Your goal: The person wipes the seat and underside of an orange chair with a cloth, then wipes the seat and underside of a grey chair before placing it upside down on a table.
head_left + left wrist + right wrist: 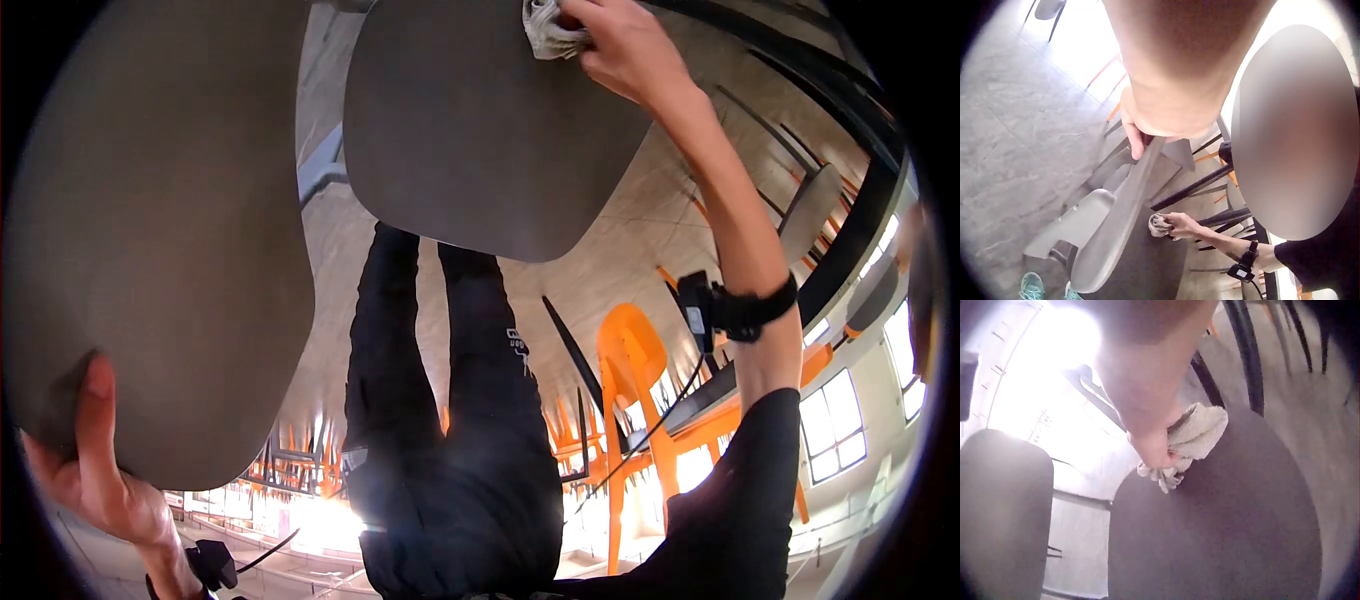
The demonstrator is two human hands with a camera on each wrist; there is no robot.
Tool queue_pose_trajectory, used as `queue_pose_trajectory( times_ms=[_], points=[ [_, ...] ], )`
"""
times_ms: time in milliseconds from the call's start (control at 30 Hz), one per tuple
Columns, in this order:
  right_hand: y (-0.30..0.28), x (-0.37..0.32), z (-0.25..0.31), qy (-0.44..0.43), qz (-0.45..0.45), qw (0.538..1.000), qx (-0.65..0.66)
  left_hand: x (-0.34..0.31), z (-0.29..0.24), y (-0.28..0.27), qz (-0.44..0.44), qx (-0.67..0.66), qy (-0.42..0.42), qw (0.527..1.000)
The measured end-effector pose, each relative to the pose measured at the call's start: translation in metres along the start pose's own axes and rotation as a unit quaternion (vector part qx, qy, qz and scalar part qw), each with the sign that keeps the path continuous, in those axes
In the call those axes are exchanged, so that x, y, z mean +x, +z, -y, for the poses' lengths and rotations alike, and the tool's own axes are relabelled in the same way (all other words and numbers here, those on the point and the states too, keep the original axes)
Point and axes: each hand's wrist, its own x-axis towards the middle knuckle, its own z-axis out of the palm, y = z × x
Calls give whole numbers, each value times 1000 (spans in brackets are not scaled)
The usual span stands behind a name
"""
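A grey chair stands before me, its broad backrest [170,230] at the left of the head view and its rounded seat [480,140] at the top middle. My left hand [105,490] grips the backrest's edge, with the thumb lying on the near face and the other fingers mostly hidden behind it. In my right hand [635,50] is a bunched, off-white cloth [552,30]. The right wrist view has this cloth [1200,434] down on the seat [1216,531], towards its edge, with fingers curled into the folds.
An orange chair [630,345] and several dark chair legs stand behind, on the right of the head view. Grey floor tiles [1016,137] spread out on the left in the left wrist view, where light green shoes [1032,285] show at the bottom.
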Motion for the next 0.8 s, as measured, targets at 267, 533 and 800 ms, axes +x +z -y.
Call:
queue_pose_trajectory(
  times_ms=[267, 533, 800],
  points=[
    [84, -93, 58, 41, 296, 951, -77, -15, 26, 7, -5, 57, 24, 998],
    [105, -238, 59, 89, 587, 804, 35, -8, -9, 24, -109, -323, -243, 908],
    [10, -47, 22, 117, 172, 974, 94, 7, -31, 26, -182, -352, -329, 857]
  ],
)
